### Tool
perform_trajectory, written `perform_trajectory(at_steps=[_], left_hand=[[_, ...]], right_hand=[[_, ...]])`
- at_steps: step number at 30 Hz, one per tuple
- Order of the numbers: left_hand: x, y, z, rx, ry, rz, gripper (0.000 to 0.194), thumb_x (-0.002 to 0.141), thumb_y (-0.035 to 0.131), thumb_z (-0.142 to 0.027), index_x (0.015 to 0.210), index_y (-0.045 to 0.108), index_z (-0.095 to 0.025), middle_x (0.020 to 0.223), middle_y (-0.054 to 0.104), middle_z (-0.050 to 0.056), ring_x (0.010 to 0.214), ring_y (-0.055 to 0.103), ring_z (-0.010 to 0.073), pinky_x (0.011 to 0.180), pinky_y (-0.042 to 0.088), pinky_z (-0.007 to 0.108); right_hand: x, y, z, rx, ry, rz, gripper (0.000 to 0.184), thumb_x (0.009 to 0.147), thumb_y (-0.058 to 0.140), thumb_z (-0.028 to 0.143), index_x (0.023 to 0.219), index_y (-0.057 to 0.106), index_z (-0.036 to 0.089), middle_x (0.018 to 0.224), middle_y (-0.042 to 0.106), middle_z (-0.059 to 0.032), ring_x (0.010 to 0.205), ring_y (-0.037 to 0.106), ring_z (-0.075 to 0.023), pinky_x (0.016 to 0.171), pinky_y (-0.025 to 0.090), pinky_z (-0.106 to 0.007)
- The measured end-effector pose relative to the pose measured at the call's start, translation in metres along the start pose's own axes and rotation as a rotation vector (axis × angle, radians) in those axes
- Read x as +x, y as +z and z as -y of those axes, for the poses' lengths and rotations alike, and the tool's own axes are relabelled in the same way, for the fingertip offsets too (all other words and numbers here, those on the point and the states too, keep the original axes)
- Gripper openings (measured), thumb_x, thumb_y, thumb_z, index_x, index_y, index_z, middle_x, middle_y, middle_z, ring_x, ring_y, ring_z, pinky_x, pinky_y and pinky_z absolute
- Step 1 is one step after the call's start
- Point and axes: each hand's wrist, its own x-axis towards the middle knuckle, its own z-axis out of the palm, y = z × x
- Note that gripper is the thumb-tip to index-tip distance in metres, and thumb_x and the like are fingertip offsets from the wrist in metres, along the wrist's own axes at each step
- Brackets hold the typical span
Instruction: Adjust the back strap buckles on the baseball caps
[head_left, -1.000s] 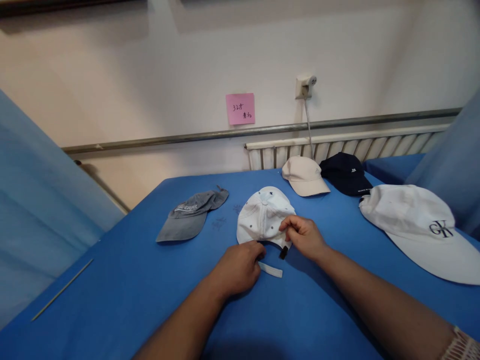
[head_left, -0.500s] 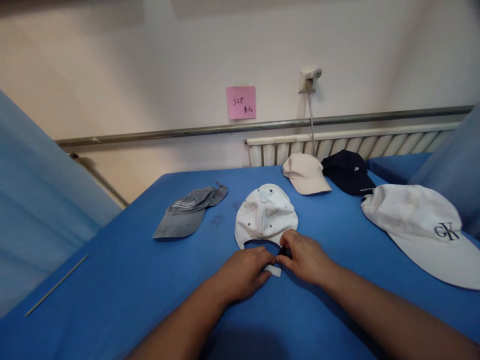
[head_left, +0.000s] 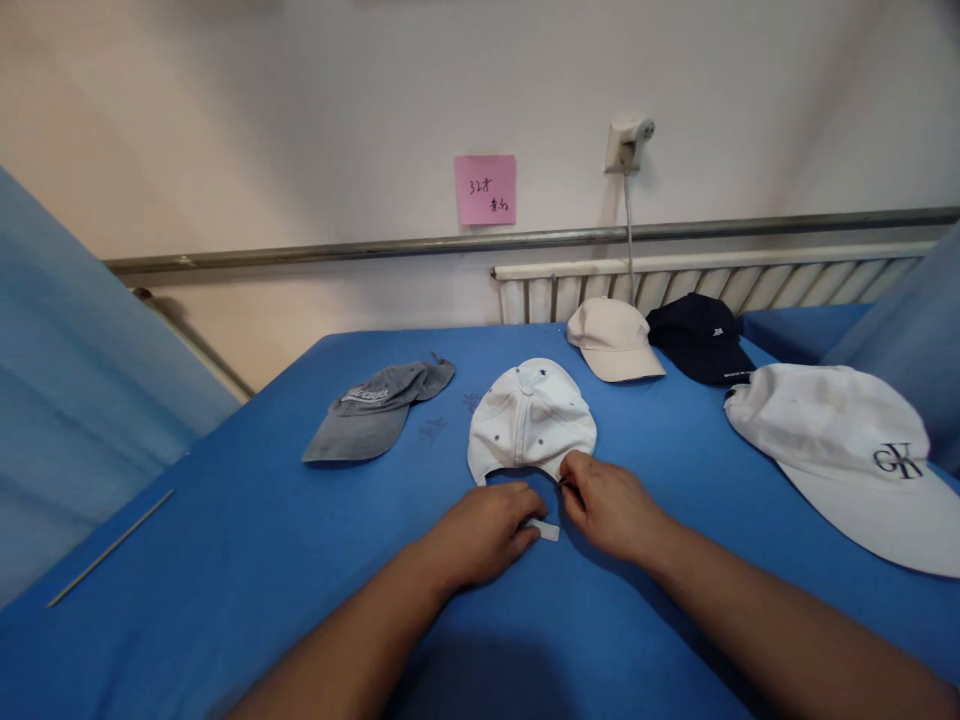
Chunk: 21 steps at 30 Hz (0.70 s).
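Observation:
A white baseball cap (head_left: 534, 415) lies on the blue-covered table with its back opening towards me. My left hand (head_left: 491, 530) pinches the cap's white back strap (head_left: 545, 529), whose free end sticks out past the fingers to the right. At the right edge of the opening, my right hand (head_left: 607, 500) is closed on the cap's rim, with a small dark bit showing by the fingertips. The two hands are apart. The cap's brim is hidden from view.
A grey cap (head_left: 375, 410) lies left. Beige cap (head_left: 615, 340), navy cap (head_left: 701, 340) and large white cap (head_left: 832, 430) lie right. A thin stick (head_left: 112, 548) rests at far left. Behind are a metal rail (head_left: 375, 248), radiator (head_left: 712, 278), pink note (head_left: 486, 190) and socket (head_left: 624, 147).
My hands have drawn apart a little at the cap's back. The dark piece between them is now mostly hidden at my right fingers. The camera view has shifted slightly.

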Motion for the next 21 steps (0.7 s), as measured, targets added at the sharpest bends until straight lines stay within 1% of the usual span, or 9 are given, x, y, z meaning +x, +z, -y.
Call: perform_trajectory(at_steps=[3,6,10,14,16,21], left_hand=[[0.000,-0.001,0.000,-0.014,0.008,0.003,0.024,0.088,0.052,-0.021,0.110,0.062,-0.023,0.106,0.066,0.004,0.094,0.062,0.0201,0.080,0.047,0.029],[-0.001,-0.001,0.000,-0.028,0.021,0.001,0.024,0.088,0.052,-0.022,0.109,0.062,-0.022,0.105,0.066,0.004,0.092,0.062,0.0195,0.079,0.047,0.029],[-0.001,0.000,0.001,-0.035,0.021,-0.017,0.023,0.087,0.053,-0.022,0.109,0.063,-0.022,0.104,0.066,0.004,0.091,0.062,0.0193,0.078,0.047,0.028],[0.000,0.002,0.002,-0.034,0.015,-0.045,0.023,0.087,0.054,-0.022,0.108,0.063,-0.022,0.102,0.066,0.004,0.091,0.062,0.0195,0.078,0.047,0.028],[0.001,0.003,0.002,-0.024,0.005,-0.062,0.023,0.087,0.053,-0.022,0.108,0.063,-0.022,0.102,0.066,0.004,0.091,0.062,0.0197,0.079,0.047,0.028],[0.004,0.004,0.001,-0.027,-0.049,-0.097,0.020,0.090,0.051,-0.024,0.105,0.063,-0.022,0.102,0.066,0.005,0.093,0.061,0.0202,0.080,0.046,0.029]], right_hand=[[0.004,-0.002,-0.014,0.189,-0.023,0.035,0.010,0.086,0.047,0.014,0.091,0.051,0.021,0.082,0.066,-0.0020,0.074,0.061,-0.0166,0.064,0.038,-0.026],[0.006,-0.003,-0.024,0.260,-0.059,0.033,0.013,0.085,0.048,0.011,0.090,0.054,0.021,0.086,0.065,-0.0011,0.076,0.060,-0.0155,0.068,0.041,-0.026],[0.005,-0.005,-0.025,0.227,-0.130,0.042,0.019,0.081,0.052,0.008,0.093,0.057,0.021,0.093,0.063,-0.0020,0.078,0.058,-0.0147,0.069,0.042,-0.026],[0.002,-0.005,-0.021,0.145,-0.159,0.043,0.018,0.083,0.058,0.016,0.100,0.056,0.022,0.098,0.061,-0.0029,0.078,0.058,-0.0153,0.070,0.043,-0.027],[0.001,-0.005,-0.020,0.109,-0.174,0.045,0.017,0.083,0.059,0.017,0.099,0.056,0.021,0.099,0.060,-0.0034,0.080,0.058,-0.0159,0.071,0.043,-0.028],[0.002,-0.005,-0.018,0.056,-0.168,0.063,0.015,0.083,0.055,0.011,0.095,0.056,0.021,0.097,0.059,-0.0040,0.079,0.057,-0.0157,0.070,0.042,-0.027]])
